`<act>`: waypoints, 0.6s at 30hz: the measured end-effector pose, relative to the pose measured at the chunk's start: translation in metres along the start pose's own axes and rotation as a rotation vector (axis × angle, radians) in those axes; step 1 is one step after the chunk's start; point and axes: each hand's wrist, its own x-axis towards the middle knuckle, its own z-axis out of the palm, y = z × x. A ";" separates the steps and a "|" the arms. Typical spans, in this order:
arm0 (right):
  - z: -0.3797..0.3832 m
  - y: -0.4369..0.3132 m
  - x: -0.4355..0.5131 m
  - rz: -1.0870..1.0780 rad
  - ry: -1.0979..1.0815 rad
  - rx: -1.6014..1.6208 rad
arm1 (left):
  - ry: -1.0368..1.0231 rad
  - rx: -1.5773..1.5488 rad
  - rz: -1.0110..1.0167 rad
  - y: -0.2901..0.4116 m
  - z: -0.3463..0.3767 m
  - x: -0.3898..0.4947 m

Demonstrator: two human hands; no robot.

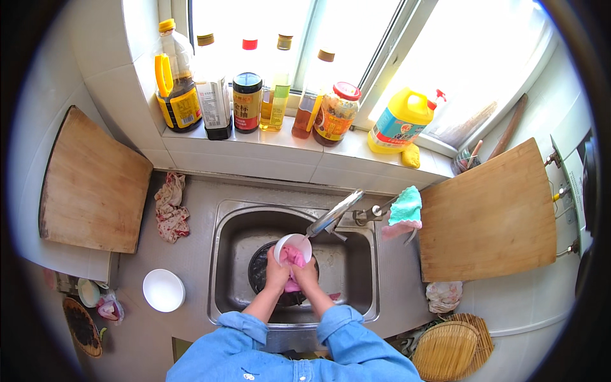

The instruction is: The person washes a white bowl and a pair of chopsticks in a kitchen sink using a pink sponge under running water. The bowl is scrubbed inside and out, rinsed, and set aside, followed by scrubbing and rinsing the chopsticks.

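Note:
Over the stainless steel sink (341, 286), my left hand (278, 273) holds the left side of a white bowl (301, 241), tilted under the faucet (335, 213). Bunched pink cloth (292, 256) lies partly inside the bowl and hangs down between my hands. My right hand (305, 273) grips this cloth near the bowl's lower rim. Below both hands sits a round dark pan (258, 267) in the sink, partly hidden by them. A second white bowl (163, 290) rests on the counter to the left of the sink.
Wooden cutting boards stand at left (95, 186) and right (491, 215). A crumpled patterned cloth (172, 207) lies left of the sink. Behind, the sill holds several sauce bottles and a yellow detergent bottle (401, 122). A green and pink cloth (405, 205) hangs beside the faucet.

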 end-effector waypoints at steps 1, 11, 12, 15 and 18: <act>-0.019 -0.018 -0.005 -0.039 -0.062 -0.148 | -0.047 0.051 -0.015 -0.002 -0.009 -0.001; -0.032 -0.026 -0.001 -0.102 -0.080 -0.215 | -0.170 -0.005 -0.043 0.008 -0.016 -0.005; -0.046 -0.036 0.002 -0.104 -0.095 -0.303 | -0.302 0.132 -0.136 0.023 -0.025 -0.002; -0.064 -0.049 0.011 -0.360 -0.029 -0.495 | -0.402 0.293 -0.324 0.035 -0.034 0.009; -0.074 -0.068 -0.001 -0.500 -0.107 -0.404 | -0.205 0.213 -0.426 0.018 -0.031 0.012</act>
